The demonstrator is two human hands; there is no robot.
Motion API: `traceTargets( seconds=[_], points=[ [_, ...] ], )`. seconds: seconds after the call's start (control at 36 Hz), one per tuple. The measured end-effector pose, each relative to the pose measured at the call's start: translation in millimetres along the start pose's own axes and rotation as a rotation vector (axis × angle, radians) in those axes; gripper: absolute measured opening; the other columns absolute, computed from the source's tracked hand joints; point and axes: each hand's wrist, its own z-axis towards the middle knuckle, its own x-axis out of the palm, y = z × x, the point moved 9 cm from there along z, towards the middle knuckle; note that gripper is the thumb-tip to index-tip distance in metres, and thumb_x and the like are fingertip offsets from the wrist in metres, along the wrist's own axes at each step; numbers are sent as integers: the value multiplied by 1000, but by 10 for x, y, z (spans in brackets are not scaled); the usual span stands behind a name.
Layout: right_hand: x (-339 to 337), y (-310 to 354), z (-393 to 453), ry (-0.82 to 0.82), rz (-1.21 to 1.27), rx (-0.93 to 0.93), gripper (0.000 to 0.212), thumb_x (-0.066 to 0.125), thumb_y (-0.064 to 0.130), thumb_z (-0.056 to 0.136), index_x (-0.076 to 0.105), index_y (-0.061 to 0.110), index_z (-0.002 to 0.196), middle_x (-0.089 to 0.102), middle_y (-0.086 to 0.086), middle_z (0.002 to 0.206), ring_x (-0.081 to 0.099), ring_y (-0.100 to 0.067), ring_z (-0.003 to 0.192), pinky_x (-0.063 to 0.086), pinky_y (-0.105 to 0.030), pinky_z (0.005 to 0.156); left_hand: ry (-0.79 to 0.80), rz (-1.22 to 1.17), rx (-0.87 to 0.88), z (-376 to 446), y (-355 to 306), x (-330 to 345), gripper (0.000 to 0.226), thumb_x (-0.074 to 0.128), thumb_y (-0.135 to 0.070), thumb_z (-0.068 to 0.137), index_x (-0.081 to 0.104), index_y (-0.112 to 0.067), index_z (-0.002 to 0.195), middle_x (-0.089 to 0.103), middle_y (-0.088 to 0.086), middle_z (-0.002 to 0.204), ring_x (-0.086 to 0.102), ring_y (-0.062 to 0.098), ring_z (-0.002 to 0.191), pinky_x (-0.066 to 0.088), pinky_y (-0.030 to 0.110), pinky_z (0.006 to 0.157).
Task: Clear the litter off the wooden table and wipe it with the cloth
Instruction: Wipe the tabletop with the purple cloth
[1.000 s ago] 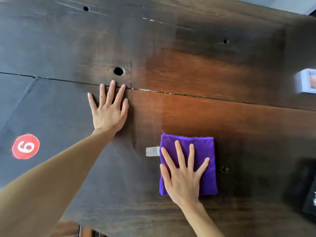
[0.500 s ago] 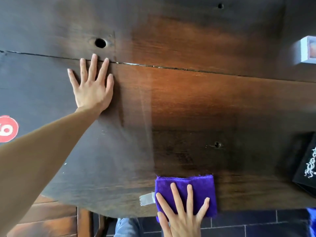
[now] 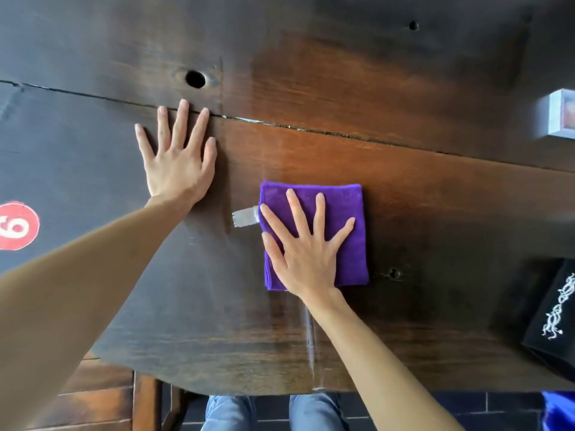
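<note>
Purple cloth (image 3: 314,234), one, two hands flat

The cloth (image 3: 329,225) is purple, folded into a rough square, lying flat on the table (image 3: 404,181), a white tag sticking out at its left edge. The table is dark, worn wood with a long crack and small holes.

The red number sticker (image 3: 17,226) is cut by the left edge; the black box (image 3: 555,318) and small framed object (image 3: 560,117) by the right, details blurred.
</note>
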Motion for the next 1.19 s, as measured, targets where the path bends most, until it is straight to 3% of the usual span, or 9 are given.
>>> traceTargets(
  seconds=[0.25, 0.58, 0.83, 1.19],
  points=[
    [-381, -136, 1554, -97, -5, 44, 54, 15, 65, 102, 11, 57, 155, 7, 9, 171, 0, -38, 156, 5, -87, 102, -8, -7, -1, 21, 18, 13, 56, 19, -50, 107, 14, -40, 162, 7, -6, 173, 1, 26, 159, -1, 63, 124],
    [-868, -413, 3385, -81, 60, 127, 52, 11, 67, 100, 1, 63, 151, -5, 14, 170, -13, -35, 155, -6, -87, 102, 1, 38, -13, 62, 23, 27, 58, 22, -50, 105, 22, -39, 162, 13, -7, 172, 7, 24, 159, 5, 60, 125],
    [-1305, -571, 4687, -111, 52, 122, 54, 9, 67, 100, 4, 60, 153, -3, 12, 170, -10, -37, 155, -7, -87, 102, -15, 67, -29, 77, 51, 31, 59, 31, -49, 100, 32, -40, 158, 22, -7, 170, 17, 25, 158, 11, 62, 124],
    [-1669, -632, 5464, -134, 72, 142, 54, 9, 64, 100, 11, 57, 154, 7, 7, 170, -1, -40, 155, -7, -87, 101, -63, 56, -15, 66, 32, -41, 58, 36, -45, 97, 43, -37, 154, 31, -5, 167, 28, 27, 154, 15, 63, 122]
  ],
)
